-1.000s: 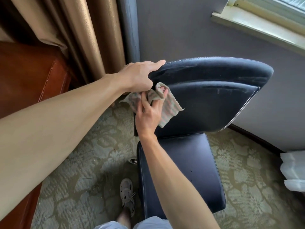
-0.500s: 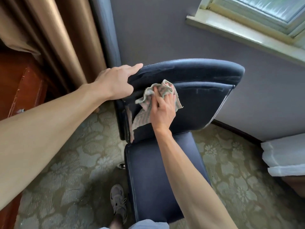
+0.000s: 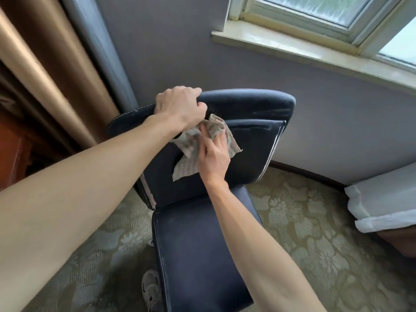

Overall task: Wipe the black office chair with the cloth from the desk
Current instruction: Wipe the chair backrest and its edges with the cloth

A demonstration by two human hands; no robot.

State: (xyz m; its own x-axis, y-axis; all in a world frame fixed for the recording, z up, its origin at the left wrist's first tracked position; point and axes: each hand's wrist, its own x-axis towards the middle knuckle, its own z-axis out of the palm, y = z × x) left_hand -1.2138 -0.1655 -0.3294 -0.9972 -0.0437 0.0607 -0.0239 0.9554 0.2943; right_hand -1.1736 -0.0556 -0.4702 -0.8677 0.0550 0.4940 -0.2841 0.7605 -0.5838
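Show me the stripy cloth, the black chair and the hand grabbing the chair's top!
Striped grey-pink cloth (image 3: pixel 186 165): head view, its hanging lower flap.
Black leather office chair (image 3: pixel 191 248): head view, the seat cushion.
Left hand (image 3: pixel 180 105): head view, back of the hand, gripping the backrest's top edge.

I see the black padded leather-look office chair (image 3: pixel 247 140) standing upright and facing me, its backrest scuffed with pale streaks above the flat seat. The crumpled grey-and-pink striped cloth (image 3: pixel 186 167) lies against the backrest's upper front, one corner hanging down.
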